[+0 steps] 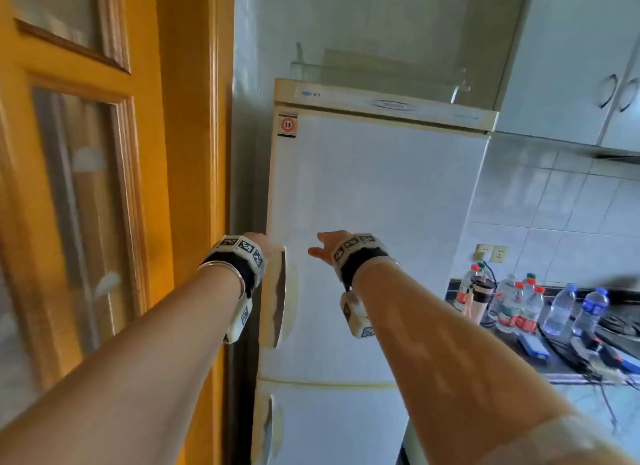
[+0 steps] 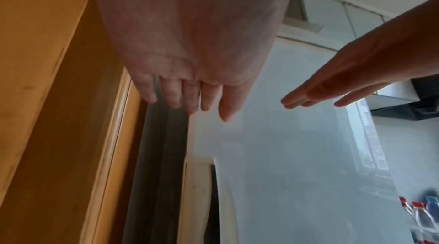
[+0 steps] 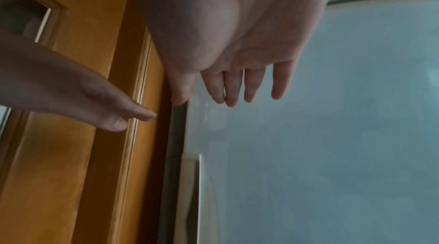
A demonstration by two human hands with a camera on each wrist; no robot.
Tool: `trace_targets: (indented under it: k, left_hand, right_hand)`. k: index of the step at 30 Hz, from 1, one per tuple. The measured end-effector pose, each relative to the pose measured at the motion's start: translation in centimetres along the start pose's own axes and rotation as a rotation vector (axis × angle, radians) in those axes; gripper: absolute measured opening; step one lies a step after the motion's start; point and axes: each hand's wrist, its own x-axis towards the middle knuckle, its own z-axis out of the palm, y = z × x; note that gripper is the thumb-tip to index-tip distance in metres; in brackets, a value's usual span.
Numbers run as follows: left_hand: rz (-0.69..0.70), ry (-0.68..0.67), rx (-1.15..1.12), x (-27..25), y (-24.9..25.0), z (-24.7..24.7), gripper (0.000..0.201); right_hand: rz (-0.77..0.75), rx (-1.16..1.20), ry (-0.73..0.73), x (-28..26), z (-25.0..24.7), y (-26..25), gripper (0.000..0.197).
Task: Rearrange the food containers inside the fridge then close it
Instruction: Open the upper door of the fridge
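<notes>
The white fridge (image 1: 374, 194) stands with its upper door shut, so no food containers show. A cream recessed handle (image 1: 282, 298) sits on the door's left edge. My left hand (image 1: 258, 237) reaches to that left edge just above the handle, with its fingers (image 2: 190, 98) straight and holding nothing. My right hand (image 1: 325, 246) is stretched out flat in front of the door panel, its fingers (image 3: 237, 86) straight and empty. Whether either hand touches the door is unclear.
An orange wooden door (image 1: 104, 187) with glass panes stands close on the left. Right of the fridge, a dark counter (image 1: 554, 364) carries several water bottles (image 1: 519, 308) and cables. Wall cabinets (image 1: 571, 66) hang above. A clear tray (image 1: 381, 73) lies on top of the fridge; a lower fridge door (image 1: 329, 426) is shut.
</notes>
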Motion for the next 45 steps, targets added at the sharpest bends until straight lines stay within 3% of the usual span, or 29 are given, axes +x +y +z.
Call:
trace_targets:
  k: [5, 13, 21, 32, 38, 45]
  left_hand:
    - [-0.079, -0.056, -0.032, 1.6, -1.5, 3.9, 0.047]
    - [-0.212, -0.14, -0.172, 5.9, -4.6, 11.1, 0.049]
    - [-0.261, -0.135, -0.19, 7.9, -5.9, 14.3, 0.049]
    - [-0.231, -0.127, -0.215, 8.3, -5.0, 14.4, 0.056]
    - [-0.167, -0.068, -0.329, 7.5, -4.1, 12.9, 0.069]
    - [-0.211, -0.066, -0.499, 5.3, -2.8, 11.4, 0.054]
  right_hand:
    - [-0.03, 0.06, -0.065, 3.4, 5.0, -1.1, 0.056]
    - [-0.012, 0.341, -0.095, 10.4, 12.0, -1.5, 0.046]
    - [0.049, 0.588, -0.04, 14.5, 14.8, -3.5, 0.027]
    - [-0.037, 0.533, 0.012, 14.5, 14.9, -3.3, 0.02]
    - [-0.127, 0.321, -0.023, 12.7, 14.3, -2.9, 0.018]
    - [-0.074, 0.29, -0.033, 8.5, 13.7, -1.9, 0.029]
